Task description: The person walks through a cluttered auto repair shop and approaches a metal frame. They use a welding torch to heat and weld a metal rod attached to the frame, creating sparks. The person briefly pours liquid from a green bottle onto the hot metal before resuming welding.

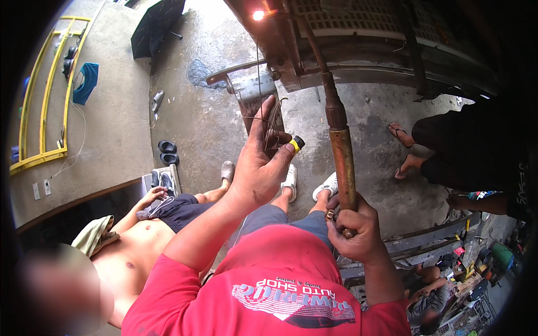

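Observation:
My right hand grips the brass body of a gas torch near its valve knobs. The torch's thin neck slants up toward a rusty metal frame, where a bright orange glow shows. In my left hand, raised in the middle, is a thin filler wire with its spare length bent into a loose coil by the fingers. The wire's straight end runs up to the glow. A short black and yellow cylinder sticks out by the left thumb; its kind is unclear.
A grey metal bracket hangs just beyond my left hand. A shirtless person sits close on my left; a person in black stands at right. Tools and clutter lie lower right. An open umbrella and dark clogs are at left.

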The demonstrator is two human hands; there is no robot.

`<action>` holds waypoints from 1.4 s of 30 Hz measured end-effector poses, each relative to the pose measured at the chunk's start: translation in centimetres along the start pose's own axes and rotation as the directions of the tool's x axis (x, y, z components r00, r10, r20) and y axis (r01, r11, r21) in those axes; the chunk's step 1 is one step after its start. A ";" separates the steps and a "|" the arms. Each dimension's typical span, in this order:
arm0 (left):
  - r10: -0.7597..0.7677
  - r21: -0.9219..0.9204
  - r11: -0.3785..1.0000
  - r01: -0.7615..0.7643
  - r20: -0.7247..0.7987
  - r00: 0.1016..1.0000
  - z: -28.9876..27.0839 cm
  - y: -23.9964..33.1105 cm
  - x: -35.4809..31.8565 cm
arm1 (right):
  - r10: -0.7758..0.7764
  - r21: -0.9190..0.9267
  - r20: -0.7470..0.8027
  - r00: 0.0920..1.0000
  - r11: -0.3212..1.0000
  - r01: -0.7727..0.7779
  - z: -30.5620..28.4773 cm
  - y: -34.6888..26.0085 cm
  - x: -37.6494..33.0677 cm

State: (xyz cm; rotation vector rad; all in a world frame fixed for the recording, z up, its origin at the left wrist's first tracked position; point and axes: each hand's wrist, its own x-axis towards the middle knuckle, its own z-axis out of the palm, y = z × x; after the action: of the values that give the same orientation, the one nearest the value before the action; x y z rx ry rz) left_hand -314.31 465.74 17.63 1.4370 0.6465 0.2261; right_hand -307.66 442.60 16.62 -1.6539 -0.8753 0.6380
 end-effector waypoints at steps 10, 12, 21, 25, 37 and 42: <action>-0.016 -0.034 0.999 0.017 0.027 1.000 -0.2 0.0 0.2 | 0.003 0.005 -0.001 1.000 1.000 -0.003 0.0 -0.1 0.1; 0.008 -0.057 0.998 -0.006 0.030 1.000 -0.3 -0.4 0.3 | 0.007 0.008 -0.002 1.000 1.000 -0.007 0.0 0.0 0.0; 0.008 -0.011 1.000 -0.008 0.021 1.000 -0.3 -0.3 0.5 | 0.012 0.009 -0.011 1.000 1.000 -0.012 0.0 -0.2 0.1; 0.006 0.020 1.000 -0.006 0.010 1.000 -0.3 -0.1 0.4 | 0.028 0.015 -0.001 1.000 0.999 -0.028 0.0 -0.2 0.0; -0.021 0.049 0.999 0.019 0.029 0.999 -0.4 0.2 0.4 | 0.000 0.004 0.003 1.000 1.000 0.000 -0.1 -0.1 0.0; 0.039 0.041 0.998 -0.040 0.004 0.999 -0.4 -0.6 0.5 | 0.019 0.020 0.004 1.000 1.000 -0.020 0.0 -0.1 0.0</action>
State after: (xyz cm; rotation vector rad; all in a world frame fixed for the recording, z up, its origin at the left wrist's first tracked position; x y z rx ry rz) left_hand -314.20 466.23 16.90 1.4907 0.6235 0.2424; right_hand -307.67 442.58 16.78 -1.6458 -0.8537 0.6611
